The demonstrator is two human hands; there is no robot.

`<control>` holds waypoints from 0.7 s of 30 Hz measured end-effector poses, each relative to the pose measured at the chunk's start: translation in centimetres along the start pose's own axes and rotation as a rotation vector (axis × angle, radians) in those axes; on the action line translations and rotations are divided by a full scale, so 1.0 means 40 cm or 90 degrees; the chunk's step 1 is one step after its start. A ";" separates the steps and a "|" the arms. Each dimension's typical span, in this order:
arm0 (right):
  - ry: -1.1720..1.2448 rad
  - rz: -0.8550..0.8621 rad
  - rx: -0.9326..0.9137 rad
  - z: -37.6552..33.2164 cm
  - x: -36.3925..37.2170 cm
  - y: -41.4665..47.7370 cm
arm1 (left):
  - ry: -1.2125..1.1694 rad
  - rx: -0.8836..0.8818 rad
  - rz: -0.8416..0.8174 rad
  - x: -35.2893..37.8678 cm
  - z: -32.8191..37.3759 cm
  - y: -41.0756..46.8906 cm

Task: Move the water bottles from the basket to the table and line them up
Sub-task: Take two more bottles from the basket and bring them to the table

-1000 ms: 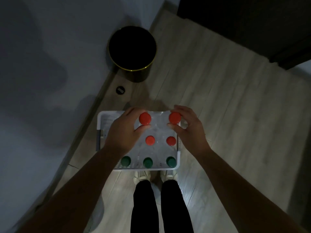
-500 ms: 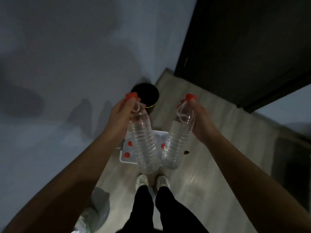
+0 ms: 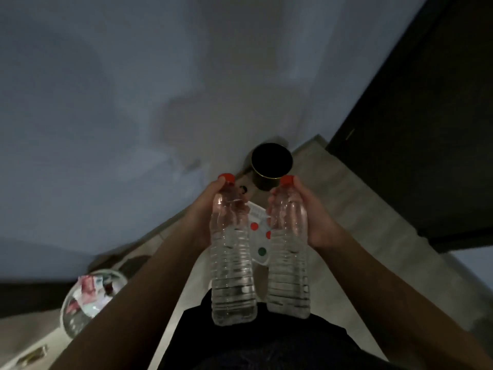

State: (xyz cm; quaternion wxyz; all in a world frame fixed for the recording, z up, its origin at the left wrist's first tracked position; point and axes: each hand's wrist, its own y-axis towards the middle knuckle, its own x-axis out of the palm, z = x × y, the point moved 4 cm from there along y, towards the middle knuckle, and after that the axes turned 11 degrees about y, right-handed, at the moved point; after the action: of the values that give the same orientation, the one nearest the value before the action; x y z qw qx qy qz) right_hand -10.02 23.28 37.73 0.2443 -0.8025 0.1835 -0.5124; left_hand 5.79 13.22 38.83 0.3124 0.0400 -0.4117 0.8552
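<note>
My left hand (image 3: 202,209) grips a clear water bottle with a red cap (image 3: 232,257) near its neck. My right hand (image 3: 316,217) holds a second red-capped bottle (image 3: 289,252) the same way. Both bottles hang upright side by side in front of my waist. Far below, between them, the white basket (image 3: 260,259) shows on the floor with two red caps and a green cap of other bottles; most of it is hidden behind the held bottles.
A black round bin (image 3: 270,164) stands on the floor by the grey wall. A glass bowl with coloured items (image 3: 88,297) sits on a pale table surface (image 3: 26,340) at lower left. A dark door (image 3: 426,129) fills the right.
Both hands closed on red-capped bottles in the basket, lifted them out and raised them to waist height. The view has tilted up and the basket has shrunk far below.
</note>
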 end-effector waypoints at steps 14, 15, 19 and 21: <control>-0.141 -0.046 0.206 0.153 0.077 0.015 | -0.185 0.079 0.138 -0.110 -0.179 -0.201; -0.156 -0.068 0.216 0.171 0.087 0.018 | -0.198 0.083 0.149 -0.122 -0.191 -0.217; -0.227 -0.078 0.248 0.261 0.137 0.022 | -0.256 0.103 0.211 -0.177 -0.240 -0.299; -0.252 -0.083 0.272 0.322 0.168 0.024 | -0.307 0.136 0.234 -0.211 -0.262 -0.348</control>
State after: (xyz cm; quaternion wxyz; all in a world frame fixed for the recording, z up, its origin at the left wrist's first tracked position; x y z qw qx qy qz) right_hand 4.41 21.47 37.52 0.4052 -0.8273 -0.0314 -0.3878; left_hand 22.44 23.10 38.66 0.0403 0.1989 -0.3823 0.9015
